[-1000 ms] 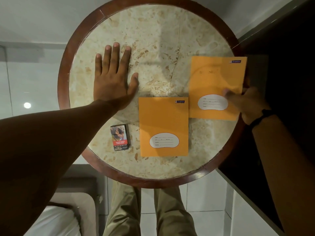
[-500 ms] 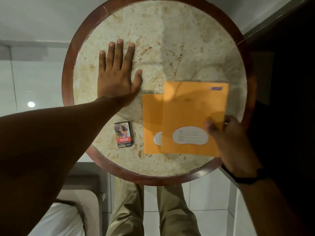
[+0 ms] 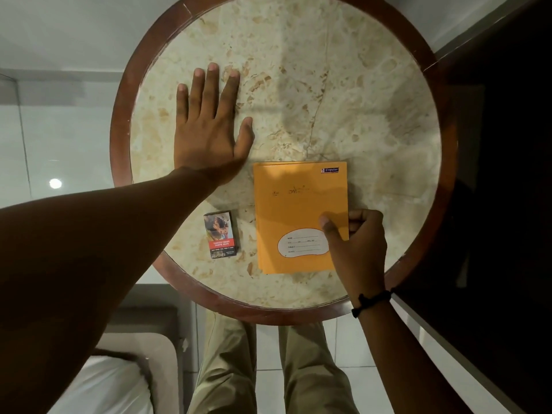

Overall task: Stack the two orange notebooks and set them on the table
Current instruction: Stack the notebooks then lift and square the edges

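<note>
Notebook (image 3: 298, 204) logo: "Popular"

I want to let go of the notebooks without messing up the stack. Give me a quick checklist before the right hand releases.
1. Top notebook covers the lower one: ok, only a sliver shows at left.
2. Stack flat on table: ok.
3. Right hand pinching the right edge: not ok, not released.
4. Left hand apart from stack: ok, flat on table.
5. Small box apart from stack: ok.
</note>
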